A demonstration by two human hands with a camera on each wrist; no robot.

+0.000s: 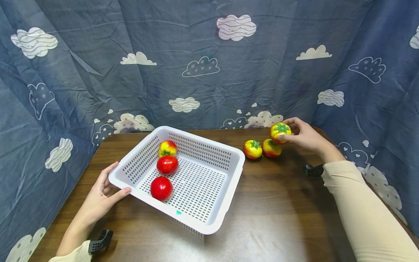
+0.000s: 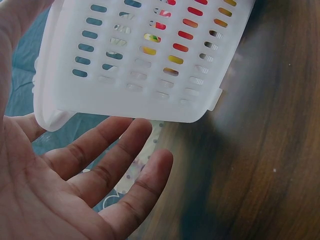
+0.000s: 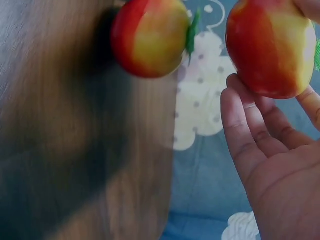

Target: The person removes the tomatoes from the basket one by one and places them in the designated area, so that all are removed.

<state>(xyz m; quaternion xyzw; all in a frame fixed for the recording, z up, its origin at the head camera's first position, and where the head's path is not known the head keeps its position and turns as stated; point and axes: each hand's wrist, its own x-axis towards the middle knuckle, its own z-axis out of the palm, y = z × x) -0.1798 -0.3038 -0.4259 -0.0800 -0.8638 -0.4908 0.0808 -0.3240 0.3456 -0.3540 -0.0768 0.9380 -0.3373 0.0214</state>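
Observation:
My left hand grips the left corner of a white perforated plastic basket, thumb at the rim and the other fingers along the outer side. In the left wrist view, three fingers of it spread loosely below the basket wall. A red-and-yellow toy tomato with a green leafy top is held between the thumb and fingers of my right hand. It is raised over another such tomato, overlapping it in the head view. A third yellow-red tomato lies just left of that.
Inside the basket, along its left part, lie a yellow-red tomato and two plain red round fruits, one farther back and one nearer. The brown wooden table ends against a blue cloud-print curtain.

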